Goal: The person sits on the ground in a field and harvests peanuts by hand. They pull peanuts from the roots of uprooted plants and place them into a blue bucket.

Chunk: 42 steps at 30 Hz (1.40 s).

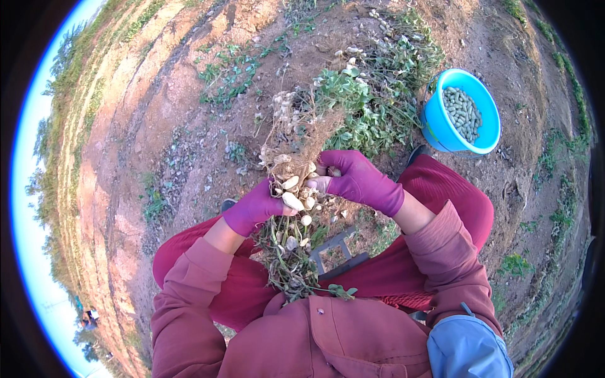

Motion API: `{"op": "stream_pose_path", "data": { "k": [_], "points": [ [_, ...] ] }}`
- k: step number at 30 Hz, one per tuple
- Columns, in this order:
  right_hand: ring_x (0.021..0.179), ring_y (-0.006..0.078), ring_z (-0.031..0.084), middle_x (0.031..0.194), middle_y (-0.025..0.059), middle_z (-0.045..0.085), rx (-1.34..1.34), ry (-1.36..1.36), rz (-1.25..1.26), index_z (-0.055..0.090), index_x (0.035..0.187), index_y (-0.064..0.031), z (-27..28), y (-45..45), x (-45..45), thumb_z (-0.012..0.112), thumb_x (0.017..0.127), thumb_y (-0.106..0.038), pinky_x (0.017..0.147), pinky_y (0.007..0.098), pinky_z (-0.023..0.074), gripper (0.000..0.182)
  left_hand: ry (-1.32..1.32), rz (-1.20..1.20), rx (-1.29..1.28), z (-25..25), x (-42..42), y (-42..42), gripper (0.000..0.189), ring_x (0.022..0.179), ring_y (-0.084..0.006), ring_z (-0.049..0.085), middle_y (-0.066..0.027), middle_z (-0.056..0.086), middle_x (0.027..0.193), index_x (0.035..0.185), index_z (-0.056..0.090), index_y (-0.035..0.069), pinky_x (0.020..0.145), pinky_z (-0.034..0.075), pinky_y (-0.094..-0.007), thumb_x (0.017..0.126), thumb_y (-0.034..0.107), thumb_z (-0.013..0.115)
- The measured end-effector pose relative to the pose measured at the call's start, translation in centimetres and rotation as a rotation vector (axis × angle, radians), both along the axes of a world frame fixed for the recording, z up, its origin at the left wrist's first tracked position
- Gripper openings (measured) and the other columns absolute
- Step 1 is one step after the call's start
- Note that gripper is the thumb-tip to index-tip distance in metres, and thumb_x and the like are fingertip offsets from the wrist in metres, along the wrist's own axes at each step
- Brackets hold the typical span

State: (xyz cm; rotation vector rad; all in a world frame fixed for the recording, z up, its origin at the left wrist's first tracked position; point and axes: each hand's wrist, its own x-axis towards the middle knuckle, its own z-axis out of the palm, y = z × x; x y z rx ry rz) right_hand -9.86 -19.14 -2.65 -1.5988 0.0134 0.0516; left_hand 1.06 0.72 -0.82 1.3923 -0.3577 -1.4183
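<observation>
My left hand [257, 208], in a purple fingerless glove, grips an uprooted bunch of peanut plants [295, 267] near the base of the stems. The leafy ends hang toward my lap, and the tangled roots [316, 130] point away from me. Pale peanut pods [293, 201] cluster at the middle of the bunch, between my hands. My right hand [359, 182], gloved alike, has its thumb and fingers closed among the pods on the right side; a pod seems to sit in its fingers, partly hidden.
A bright blue bucket [430, 120] partly filled with peanut pods [462, 113] stands at the right, beyond my knee. Pulled peanut plants [373, 104] lie heaped on the soil ahead. A grey plastic frame [338, 255] is between my legs. Far left, small figures [88, 320] appear near the field's edge.
</observation>
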Motion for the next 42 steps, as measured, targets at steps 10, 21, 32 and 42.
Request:
{"op": "stream_pose_path", "data": {
  "k": [10,21,32,42],
  "points": [
    [0.067,0.0230,0.063,0.090,0.0176,0.058,1.046,0.007,-0.025,0.056,0.091,0.0001,1.3,-3.2,-0.9,0.049,0.085,-0.034,0.046,0.0282,0.0553,0.036,0.286,0.016,-0.153,-2.8,1.6,3.2,0.077,0.106,-0.0189,0.055,-0.0069,0.056,0.119,0.129,0.044,0.004,0.094,0.042,-0.0345,0.060,0.003,0.076],
    [0.070,0.0080,0.051,0.076,0.0001,0.059,0.090,0.039,0.122,0.062,0.092,-0.0012,0.7,0.0,-0.7,0.065,0.084,-0.024,0.065,0.0276,0.0445,0.024,0.298,-0.086,-0.043,-1.7,0.7,2.3,0.080,0.109,-0.0179,0.054,-0.0064,0.056,0.120,0.130,0.043,0.004,0.094,0.041,-0.0333,0.059,0.003,0.078],
    [0.067,0.0100,0.060,0.090,0.0051,0.062,0.723,0.191,-0.003,0.059,0.094,-0.0045,0.3,-1.4,-0.8,0.050,0.090,-0.037,0.040,0.0194,0.0450,0.034,0.589,-0.159,-0.216,-4.4,2.0,3.7,0.078,0.108,-0.0260,0.053,-0.0123,0.048,0.128,0.135,0.035,0.006,0.091,0.044,-0.0430,0.068,0.011,0.074],
    [0.053,0.0065,0.050,0.065,-0.0012,0.055,0.454,0.268,0.223,0.060,0.092,-0.0071,1.4,0.4,-0.6,0.063,0.082,-0.022,0.042,0.0206,0.0360,0.018,0.467,-0.080,-0.025,-6.6,2.4,5.4,0.075,0.108,-0.0198,0.054,-0.0093,0.056,0.121,0.128,0.045,0.001,0.095,0.041,-0.0355,0.060,0.002,0.076]
  ]
}}
